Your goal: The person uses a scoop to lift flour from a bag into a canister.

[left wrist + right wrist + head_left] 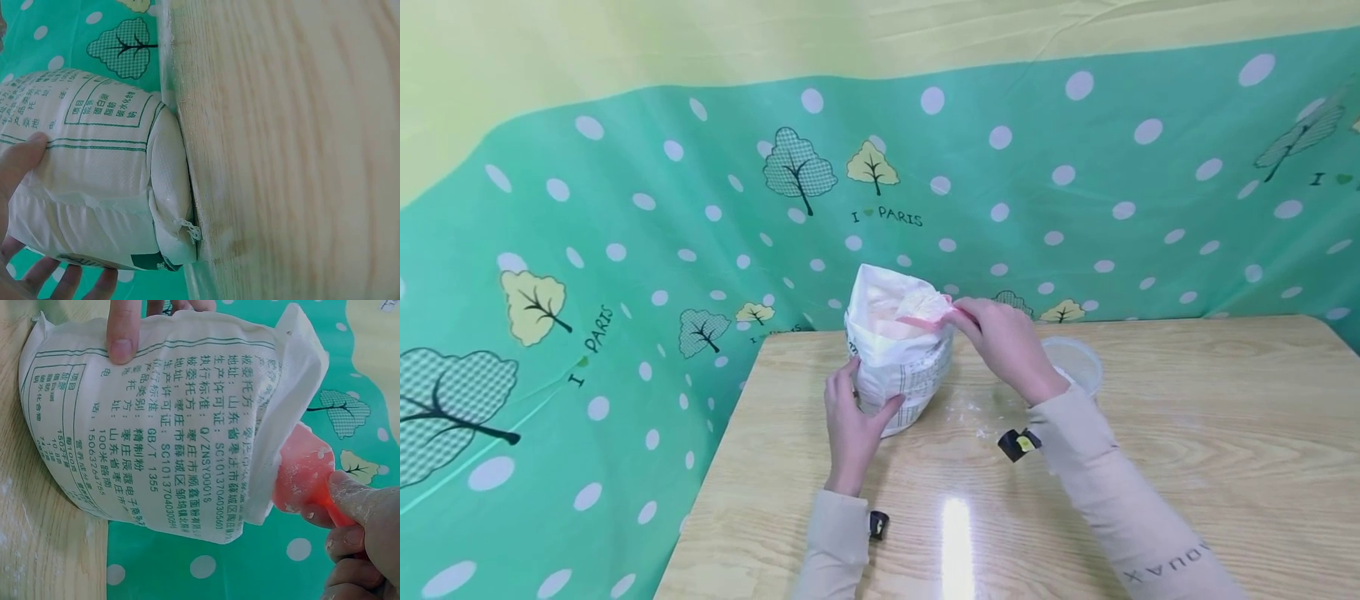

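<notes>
A white woven flour bag (898, 375) with printed text stands open-topped on the table. My left hand (856, 417) grips the bag low on its near side, the thumb and fingers spread around it; in the left wrist view the fingers (65, 284) lie along the bag's far side. My right hand (1009, 343) holds the handle of a red scoop (306, 469) at the bag's mouth. White flour (922, 302) is heaped on the scoop. Flour dust coats the right fingers in the right wrist view.
A clear round plastic container (1088, 360) sits behind the right forearm, partly hidden by it. Flour is sprinkled on the wooden table (1210, 433) right of the bag. A green dotted cloth (715, 250) hangs at the back and left.
</notes>
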The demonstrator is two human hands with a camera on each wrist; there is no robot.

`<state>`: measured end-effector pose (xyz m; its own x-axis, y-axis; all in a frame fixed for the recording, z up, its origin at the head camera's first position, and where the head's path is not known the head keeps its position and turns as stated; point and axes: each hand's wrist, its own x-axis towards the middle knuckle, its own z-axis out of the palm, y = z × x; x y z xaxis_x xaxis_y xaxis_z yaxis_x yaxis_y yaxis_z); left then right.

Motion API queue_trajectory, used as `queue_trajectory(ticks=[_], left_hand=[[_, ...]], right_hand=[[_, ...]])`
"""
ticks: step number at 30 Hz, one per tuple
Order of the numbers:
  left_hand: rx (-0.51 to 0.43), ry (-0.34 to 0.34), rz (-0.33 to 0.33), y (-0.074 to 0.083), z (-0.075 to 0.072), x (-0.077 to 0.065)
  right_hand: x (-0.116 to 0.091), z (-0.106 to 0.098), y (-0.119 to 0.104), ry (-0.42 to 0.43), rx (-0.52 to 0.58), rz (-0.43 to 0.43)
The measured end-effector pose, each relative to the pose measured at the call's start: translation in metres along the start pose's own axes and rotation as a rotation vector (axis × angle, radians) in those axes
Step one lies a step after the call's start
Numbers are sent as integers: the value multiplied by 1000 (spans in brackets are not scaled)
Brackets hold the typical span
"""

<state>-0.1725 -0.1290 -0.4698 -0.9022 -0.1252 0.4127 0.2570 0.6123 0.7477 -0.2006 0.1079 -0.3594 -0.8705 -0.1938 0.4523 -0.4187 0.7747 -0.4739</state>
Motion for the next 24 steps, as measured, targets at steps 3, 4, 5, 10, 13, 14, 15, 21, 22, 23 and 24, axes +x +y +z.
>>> queue_trajectory(ticks=[3, 4, 5, 10, 13, 14, 15, 21, 22, 23, 24], left_hand=[[-3, -6, 5, 1, 0, 1], [-1, -9, 6, 1, 0, 1], [0, -10, 6, 2, 0, 1], [2, -11, -2, 1, 0, 1], [-2, -9, -5, 1, -1, 1], [-2, -8, -5, 1, -1, 1], [-1, -6, -5, 2, -1, 1], [13, -4, -1, 0, 1, 0], [12, -5, -2, 0, 1, 1], [11, -6, -2, 0, 1, 1], [8, -7, -4, 0, 1, 1]], right_hand=[[-2, -4, 2, 4, -6, 14], [-2, -6, 2, 3, -4, 21], [-3, -7, 3, 2, -3, 26], [-5, -10, 4, 3, 1, 35], [-7, -13, 5, 6, -2, 39], [-8, -14, 5, 7, -2, 39], [-8, -15, 5, 10, -6, 39], [-14, -22, 6, 9, -17, 38], [-15, -23, 6, 8, -15, 40], [-16, -24, 6, 8, -14, 43], [-17, -24, 7, 7, -12, 45]])
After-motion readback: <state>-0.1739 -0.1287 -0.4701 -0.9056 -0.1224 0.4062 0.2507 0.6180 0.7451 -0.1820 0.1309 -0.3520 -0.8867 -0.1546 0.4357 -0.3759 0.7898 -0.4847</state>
